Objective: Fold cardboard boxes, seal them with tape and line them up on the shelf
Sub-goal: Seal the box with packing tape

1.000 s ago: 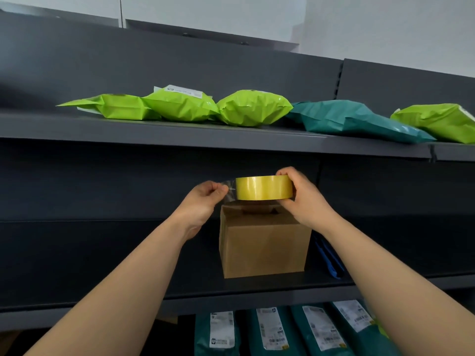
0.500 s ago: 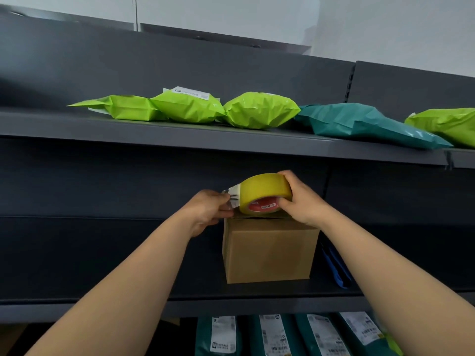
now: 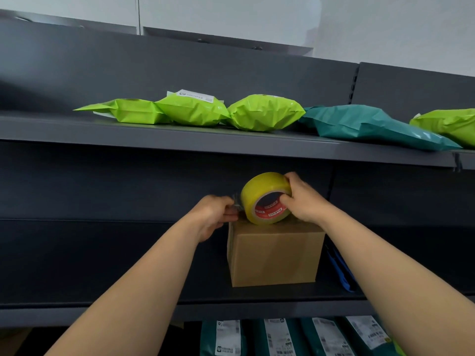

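A small brown cardboard box (image 3: 275, 258) stands on the dark middle shelf (image 3: 154, 296). A yellow tape roll (image 3: 259, 195) with a red core is tilted on the box's top, its open side facing me. My right hand (image 3: 304, 199) grips the roll, thumb in the core and fingers over its rim. My left hand (image 3: 214, 214) pinches the clear loose tape end (image 3: 237, 202) just left of the roll, above the box's top left edge. The box's top face is mostly hidden.
Lime-green mailer bags (image 3: 195, 110) and a teal mailer bag (image 3: 367, 125) lie on the upper shelf (image 3: 128, 133). A blue flat item (image 3: 340, 271) leans right of the box. Labelled teal parcels (image 3: 277, 337) fill the shelf below. Bare shelf lies left of the box.
The roll has tipped from flat-on to tilted and come down onto the box's top. My left hand has dropped with the tape end to the box's top left edge.
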